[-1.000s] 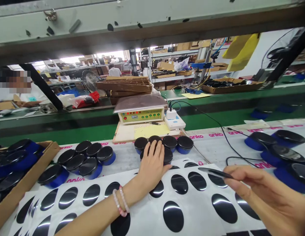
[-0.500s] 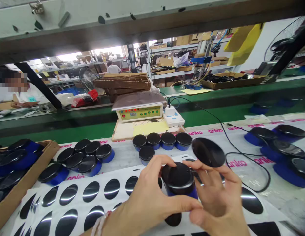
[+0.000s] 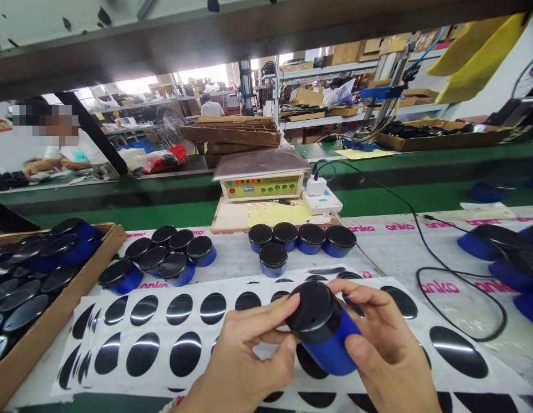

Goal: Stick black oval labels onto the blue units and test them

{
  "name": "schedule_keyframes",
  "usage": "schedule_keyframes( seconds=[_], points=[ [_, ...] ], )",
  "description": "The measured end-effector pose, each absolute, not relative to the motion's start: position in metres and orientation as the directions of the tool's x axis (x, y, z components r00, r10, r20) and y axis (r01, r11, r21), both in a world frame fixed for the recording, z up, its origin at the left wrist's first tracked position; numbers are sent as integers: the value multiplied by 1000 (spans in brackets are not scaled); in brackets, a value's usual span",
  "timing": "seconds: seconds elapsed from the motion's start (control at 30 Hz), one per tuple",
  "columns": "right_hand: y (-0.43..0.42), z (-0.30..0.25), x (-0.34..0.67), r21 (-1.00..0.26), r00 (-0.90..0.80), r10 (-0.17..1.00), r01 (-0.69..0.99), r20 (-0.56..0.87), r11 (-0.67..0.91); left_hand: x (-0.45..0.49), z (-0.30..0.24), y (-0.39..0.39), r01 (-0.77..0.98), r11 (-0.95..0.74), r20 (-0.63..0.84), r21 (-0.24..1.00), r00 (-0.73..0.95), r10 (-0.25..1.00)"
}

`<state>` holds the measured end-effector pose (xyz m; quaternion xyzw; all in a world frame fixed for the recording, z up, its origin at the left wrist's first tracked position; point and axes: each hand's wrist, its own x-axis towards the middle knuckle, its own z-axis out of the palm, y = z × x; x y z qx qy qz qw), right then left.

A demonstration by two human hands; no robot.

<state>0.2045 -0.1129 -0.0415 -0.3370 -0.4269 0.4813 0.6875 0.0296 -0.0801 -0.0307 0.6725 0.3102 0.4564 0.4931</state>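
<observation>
Factory shelves, cardboard boxes and a seated co-worker point(image 3: 73, 152) fill the background beyond a green conveyor, and a white surface point(image 3: 399, 246) printed with pink "anko" lettering runs across the front. A control box point(image 3: 262, 186) with red and green lights stands at the far edge of this surface, beside a power strip point(image 3: 322, 201). Just in front of the box stand five black-capped blue cylinders point(image 3: 286, 241), with a larger cluster point(image 3: 167, 252) to their left and a cardboard tray point(image 3: 60, 312) heaped with more at the left edge. Sticker sheets point(image 3: 161, 310) printed with glossy black ovals lie nearest the person, and a black cable point(image 3: 464, 331) loops across the surface to the right. Above those sheets, a blue cylinder point(image 3: 322, 327) with a black cap is held tilted in the air, its cap leaning up and to the left. The left hand point(image 3: 253, 344) grips it from the left, its fingers point(image 3: 266, 312) lying close together on the cap's edge and its thumb against the side. The right hand point(image 3: 387, 344) cradles it from the right, its fingers point(image 3: 356, 292) curved around the far side and its thumb pressed on the blue body.
</observation>
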Motion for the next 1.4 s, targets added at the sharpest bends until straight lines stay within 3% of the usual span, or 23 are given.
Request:
schedule_keyframes(
  seconds=[0.1, 0.27, 0.4, 0.5, 0.53, 0.6, 0.7, 0.87, 1.0, 1.1, 1.23, 1.4],
  points=[
    [-110, -50, 208, -892, 122, 948, -321, 295, 319, 23, -39, -77, 67, -447, 375, 892, 444, 814],
    [-112, -67, 198, -937, 93, 962, -219, 258, 273, 13, -50, -79, 168, -456, 377, 874, 359, 854],
    [-121, -77, 189, -959, 68, 976, -182, 209, 218, 6, -57, -86, 250, -361, 274, 898, 324, 906],
    [-113, -72, 202, -983, -121, 982, 90, 147, 158, 4, -65, -92, 274, -195, 135, 942, 220, 966],
    [-105, -68, 210, -948, -169, 976, 263, 138, 179, 4, -68, -93, 283, -150, 106, 947, 164, 981],
    [-83, -63, 228, -761, -187, 964, 593, 187, 262, 6, -73, -97, 310, -94, 71, 946, 86, 994],
    [-47, -64, 247, -510, -238, 927, 781, 290, 360, 7, -77, -100, 358, -104, 78, 928, 87, 993],
    [-21, -72, 252, -448, -365, 883, 763, 297, 466, 8, -78, -99, 354, -104, 71, 930, 103, 992],
    [-37, -56, 250, -421, -315, 871, 780, 377, 464, 7, -79, -99, 349, -42, 9, 936, 97, 995],
    [-62, -32, 240, -591, -124, 883, 701, 452, 400, 5, -79, -99, 367, -29, -32, 930, 160, 987],
    [-88, -22, 213, -912, -68, 976, 347, 209, 219, 3, -82, -98, 358, -80, 7, 930, 201, 980],
    [-94, -49, 187, -994, 4, 1000, 109, 20, 20, 2, -82, -97, 341, -89, 4, 936, 243, 970]
  ],
)
